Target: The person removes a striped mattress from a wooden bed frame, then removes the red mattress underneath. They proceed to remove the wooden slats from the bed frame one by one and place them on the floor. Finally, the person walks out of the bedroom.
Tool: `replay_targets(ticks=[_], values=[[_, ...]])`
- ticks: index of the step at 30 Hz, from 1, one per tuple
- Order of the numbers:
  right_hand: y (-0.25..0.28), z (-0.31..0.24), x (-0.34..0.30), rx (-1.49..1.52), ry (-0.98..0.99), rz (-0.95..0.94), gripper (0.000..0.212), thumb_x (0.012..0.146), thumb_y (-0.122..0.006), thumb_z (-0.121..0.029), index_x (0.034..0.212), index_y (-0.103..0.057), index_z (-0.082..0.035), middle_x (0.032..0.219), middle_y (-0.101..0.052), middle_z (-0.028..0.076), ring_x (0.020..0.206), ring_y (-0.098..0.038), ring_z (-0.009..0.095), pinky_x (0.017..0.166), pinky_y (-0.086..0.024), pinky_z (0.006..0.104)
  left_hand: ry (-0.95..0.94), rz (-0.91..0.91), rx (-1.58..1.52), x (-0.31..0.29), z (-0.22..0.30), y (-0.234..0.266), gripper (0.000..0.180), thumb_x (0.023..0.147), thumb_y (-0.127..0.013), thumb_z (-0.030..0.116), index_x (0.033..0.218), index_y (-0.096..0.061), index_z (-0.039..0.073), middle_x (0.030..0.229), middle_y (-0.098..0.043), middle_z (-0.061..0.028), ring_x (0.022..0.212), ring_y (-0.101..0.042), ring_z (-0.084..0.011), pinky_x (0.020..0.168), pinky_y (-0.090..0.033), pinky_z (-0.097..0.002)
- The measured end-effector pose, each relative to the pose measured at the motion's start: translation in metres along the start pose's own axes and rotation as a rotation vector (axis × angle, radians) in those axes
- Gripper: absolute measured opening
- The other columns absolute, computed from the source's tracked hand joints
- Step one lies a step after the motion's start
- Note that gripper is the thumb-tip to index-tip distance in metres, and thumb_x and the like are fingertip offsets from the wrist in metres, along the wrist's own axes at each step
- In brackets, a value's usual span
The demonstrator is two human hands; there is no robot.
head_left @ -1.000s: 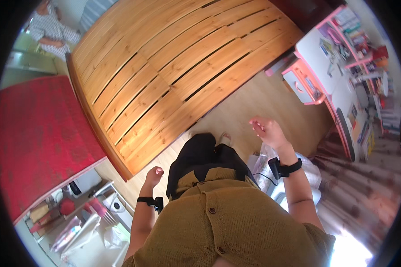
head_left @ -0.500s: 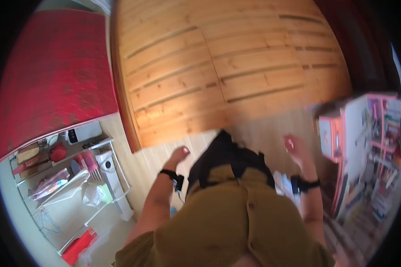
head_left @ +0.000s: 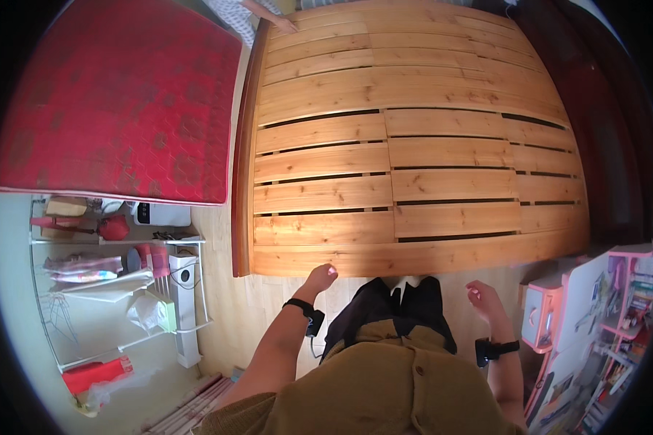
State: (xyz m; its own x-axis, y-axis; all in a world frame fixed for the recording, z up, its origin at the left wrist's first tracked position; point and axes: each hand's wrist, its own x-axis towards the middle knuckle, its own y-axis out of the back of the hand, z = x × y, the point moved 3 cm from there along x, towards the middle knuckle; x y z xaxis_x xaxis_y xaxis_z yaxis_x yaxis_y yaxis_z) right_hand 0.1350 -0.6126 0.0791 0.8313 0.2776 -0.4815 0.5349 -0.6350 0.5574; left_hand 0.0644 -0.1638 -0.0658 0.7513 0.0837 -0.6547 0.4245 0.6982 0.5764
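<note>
A wooden slatted bed base (head_left: pixel 319 257) spreads in front of me, with narrow dark gaps between its boards. My left hand (head_left: pixel 318 278) hangs by its near edge, fingers curled closed, with nothing seen in them. From this angle I cannot tell whether it touches the wood. My right hand (head_left: pixel 485 299) is held over the floor beside my leg, its fingers loosely bent and apart, with nothing in it. Dark bands with small boxes are strapped on both my wrists.
Another person's hand (head_left: pixel 286 26) rests on the bed's far left corner. A red mattress (head_left: pixel 123 109) lies left. Below it stands a white metal rack (head_left: pixel 207 290) with household things. To the right are a pink-and-white cabinet (head_left: pixel 540 315) and bookshelves (head_left: pixel 624 326).
My view has shifted, so the bed appears lower and more to the right. The other person's hand has come into view at the far corner. Both my hands remain without anything in them.
</note>
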Motion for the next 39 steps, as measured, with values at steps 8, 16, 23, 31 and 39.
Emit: replay_targets(ticks=[8,16,23,31,39], values=[[0.046,0.055,0.047,-0.08,-0.02,-0.042,0.016,0.074,-0.051,-0.012,0.088,-0.057,-0.006,0.073,-0.058,0.013,0.066,-0.057,0.025,0.06,-0.045,0.0321,0.209,-0.017,-0.07,-0.065,-0.05,-0.064,0.029,0.073,-0.056,0.028,0.09,-0.058,0.004,0.085,-0.06,-0.0157,0.08,-0.057,-0.0273,0.07,-0.045,-0.0353],[0.076,0.134,0.054,-0.071,-0.126,-0.095,0.017,0.072,-0.051,-0.009,0.088,-0.056,-0.006,0.069,-0.057,0.01,0.06,-0.058,0.02,0.054,-0.046,0.0303,0.294,-0.006,-0.345,-0.079,-0.023,-0.101,0.023,0.076,-0.057,0.018,0.089,-0.056,-0.001,0.075,-0.06,-0.0109,0.064,-0.06,-0.0196,0.059,-0.048,-0.0308],[0.078,0.158,0.045,0.058,-0.209,-0.08,0.017,0.073,-0.052,-0.008,0.089,-0.055,-0.004,0.066,-0.055,0.009,0.055,-0.059,0.018,0.051,-0.046,0.0294,0.199,0.042,-0.255,-0.065,0.005,-0.098,0.022,0.076,-0.057,0.019,0.088,-0.056,0.0,0.076,-0.06,-0.0098,0.063,-0.06,-0.0184,0.059,-0.048,-0.0303],[0.079,0.175,0.027,0.196,-0.206,0.0,0.015,0.075,-0.05,-0.004,0.089,-0.055,-0.002,0.071,-0.055,0.009,0.057,-0.057,0.017,0.051,-0.047,0.0271,0.118,0.058,-0.157,-0.052,0.005,-0.096,0.024,0.076,-0.056,0.02,0.09,-0.056,0.0,0.077,-0.061,-0.0122,0.063,-0.06,-0.0195,0.059,-0.047,-0.031],[0.068,0.207,0.002,0.282,-0.323,-0.02,0.015,0.076,-0.047,0.001,0.09,-0.053,0.002,0.073,-0.054,0.011,0.061,-0.057,0.019,0.054,-0.049,0.0292,0.132,0.008,-0.158,-0.047,0.016,-0.09,0.027,0.075,-0.056,0.022,0.091,-0.056,0.0,0.08,-0.061,-0.0127,0.064,-0.06,-0.0201,0.061,-0.047,-0.0309]])
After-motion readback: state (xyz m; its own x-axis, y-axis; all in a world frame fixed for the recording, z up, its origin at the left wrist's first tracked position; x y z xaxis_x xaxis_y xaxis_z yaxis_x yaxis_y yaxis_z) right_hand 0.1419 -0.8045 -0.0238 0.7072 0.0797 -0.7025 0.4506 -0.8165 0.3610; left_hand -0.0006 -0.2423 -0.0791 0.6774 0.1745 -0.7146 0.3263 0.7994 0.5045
